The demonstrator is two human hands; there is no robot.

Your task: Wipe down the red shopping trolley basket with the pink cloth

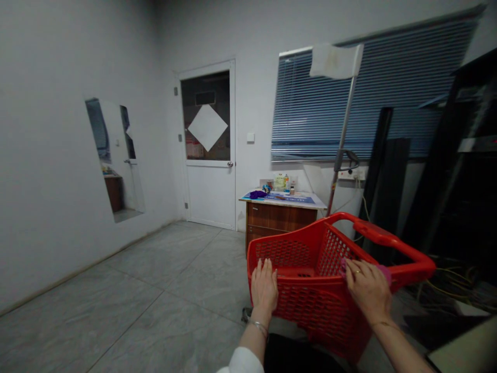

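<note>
A red plastic shopping cart (314,305) with perforated sides stands in front of me. My left hand (264,284) rests against its near left corner, fingers stretched out flat over the rim. Farther right, my right hand (368,287) is closed around a pink cloth (384,273) and presses it on the cart's near rim. Most of the cloth is hidden under my fingers and palm. The cart's handle (378,234) rises at the right, beyond that hand.
Behind the cart stands a wooden cabinet (283,217) with a purple cloth (258,195) and several small bottles on top. A pole with a white flag (334,61) rises beside it. Dark panels (390,197) and cables (452,285) are at the right. A white door (210,194) is at the back.
</note>
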